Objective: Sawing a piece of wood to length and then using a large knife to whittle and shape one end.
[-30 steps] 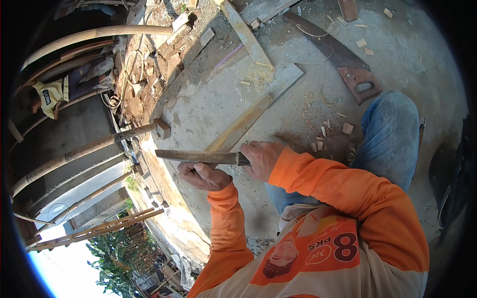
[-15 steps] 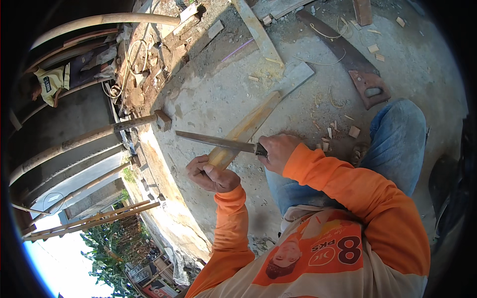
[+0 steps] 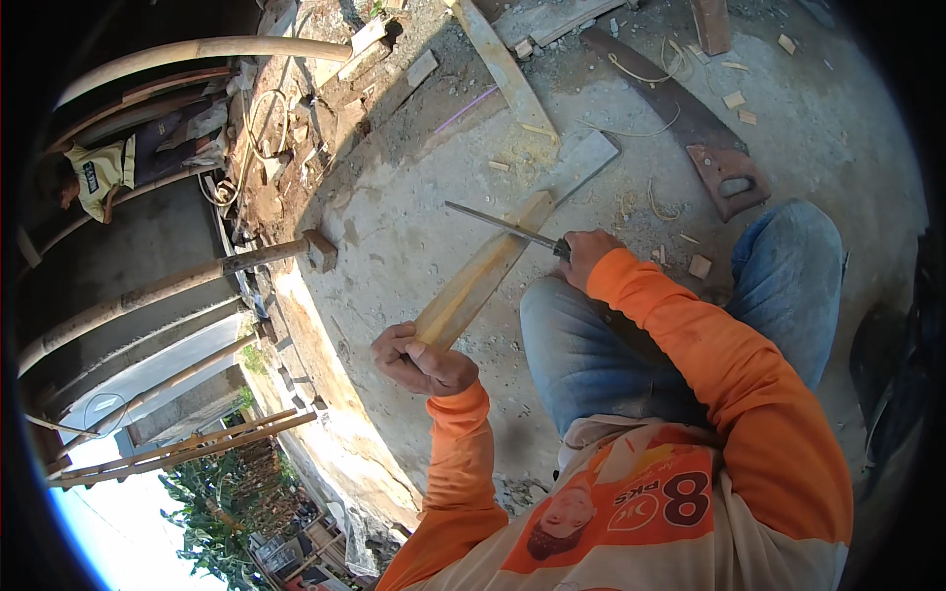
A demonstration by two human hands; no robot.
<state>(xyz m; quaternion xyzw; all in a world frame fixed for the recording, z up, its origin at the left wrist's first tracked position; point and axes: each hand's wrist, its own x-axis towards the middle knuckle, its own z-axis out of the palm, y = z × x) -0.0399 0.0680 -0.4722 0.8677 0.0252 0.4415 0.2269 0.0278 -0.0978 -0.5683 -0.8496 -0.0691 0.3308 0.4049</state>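
My left hand [image 3: 426, 364] is closed around the near end of a strip of wood [image 3: 471, 283], which slants away to the right. The strip's far end lies on or against a flat greyish wooden piece [image 3: 588, 161] on the ground; the exact contact is hard to tell. My right hand [image 3: 591, 256] grips the dark handle of a machete [image 3: 500, 224]. Its long blade crosses the strip near the far end, edge turned to the wood. Beyond my right knee lies a handsaw [image 3: 680, 108] with a worn reddish-brown handle.
Another plank [image 3: 505, 71] lies on the concrete farther ahead. Small wood offcuts [image 3: 700, 266] are scattered near my knees. Bamboo poles [image 3: 163, 288] stand at the left, with a rubble strip [image 3: 271, 167] beside them. A person in a yellow shirt [image 3: 101, 175] is at the far left.
My right hand has moved the machete away from me along the strip, from near my left hand to near the far end. The blade now appears narrower. My left hand keeps its hold.
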